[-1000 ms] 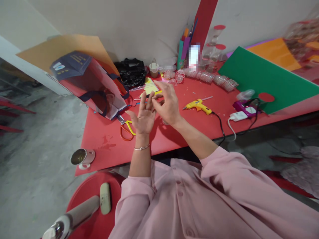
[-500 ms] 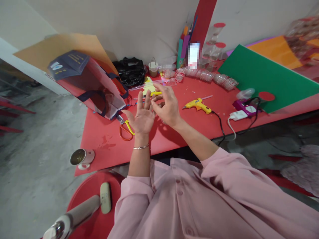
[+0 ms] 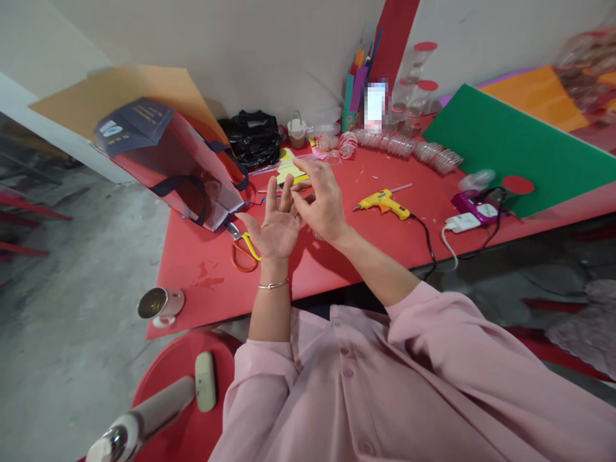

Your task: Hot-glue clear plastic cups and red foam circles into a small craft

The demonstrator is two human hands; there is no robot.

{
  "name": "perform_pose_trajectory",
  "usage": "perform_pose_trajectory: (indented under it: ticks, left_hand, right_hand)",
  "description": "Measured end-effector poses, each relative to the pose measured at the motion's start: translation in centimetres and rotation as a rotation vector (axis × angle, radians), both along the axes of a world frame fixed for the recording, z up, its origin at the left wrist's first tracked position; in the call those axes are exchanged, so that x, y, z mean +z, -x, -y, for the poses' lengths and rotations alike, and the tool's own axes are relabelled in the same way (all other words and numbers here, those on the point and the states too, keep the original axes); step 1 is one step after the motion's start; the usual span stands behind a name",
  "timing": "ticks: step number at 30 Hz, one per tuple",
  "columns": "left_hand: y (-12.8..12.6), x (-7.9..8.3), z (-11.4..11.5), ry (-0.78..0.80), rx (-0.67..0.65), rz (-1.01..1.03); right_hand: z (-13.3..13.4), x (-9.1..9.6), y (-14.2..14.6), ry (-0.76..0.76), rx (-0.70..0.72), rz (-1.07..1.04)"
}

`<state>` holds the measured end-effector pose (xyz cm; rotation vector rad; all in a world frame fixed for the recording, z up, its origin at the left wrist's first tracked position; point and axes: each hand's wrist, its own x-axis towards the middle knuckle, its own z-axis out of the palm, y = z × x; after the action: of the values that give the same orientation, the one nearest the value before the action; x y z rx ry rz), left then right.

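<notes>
My left hand [image 3: 277,231] is held palm up above the red table, fingers spread and nothing lying on the palm. Across its fingertips comes my right hand [image 3: 321,204], thumb and index finger pinched together at the left hand's outer fingers. Whatever the pinch holds, if anything, is too small to make out. Scissors [image 3: 244,251] with orange and yellow handles lie to the left of my left hand. Yellow paper pieces [image 3: 287,165] lie just beyond the fingers. A yellow glue gun [image 3: 384,203] rests to the right of my right hand.
A paper bag [image 3: 173,160] and a mug [image 3: 161,306] stand on the left. Behind are a black plastic bag [image 3: 253,138], a phone [image 3: 375,108] and a row of clear plastic cups [image 3: 389,145]. A green board [image 3: 520,151] and a purple power strip [image 3: 476,206] are at right.
Both hands stay in nearly the same pose, with the right fingers shifting very slightly at the left fingertips. The whole view has moved a little.
</notes>
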<state>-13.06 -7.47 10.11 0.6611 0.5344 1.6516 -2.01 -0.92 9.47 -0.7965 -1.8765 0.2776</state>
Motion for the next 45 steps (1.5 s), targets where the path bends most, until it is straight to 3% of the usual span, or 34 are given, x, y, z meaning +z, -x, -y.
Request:
perform_pose_trajectory:
  ticks: [13,20,28,35,45]
  left_hand:
    - [0.1,-0.4,-0.1,-0.033,-0.005,-0.009]
    - [0.2,-0.7,-0.2,-0.032,-0.008,-0.013]
    - [0.2,-0.8,-0.3,-0.025,0.023,-0.036]
    - [0.2,-0.6,-0.2,-0.03,0.009,-0.015]
    - [0.5,-1.0,-0.4,-0.046,0.004,-0.029]
  right_hand:
    - [0.8,1.2,0.1,0.033,-0.008,-0.007]
    - [0.4,0.4,0.0,0.0,-0.035,-0.024]
    - [0.8,0.1,-0.2,0.067,0.016,0.008]
    - [0.1,-0.2,-0.1,-0.027,-0.038,-0.005]
    - [-1.2,0.4,-0.8,0.01,-0.032,-0.074]
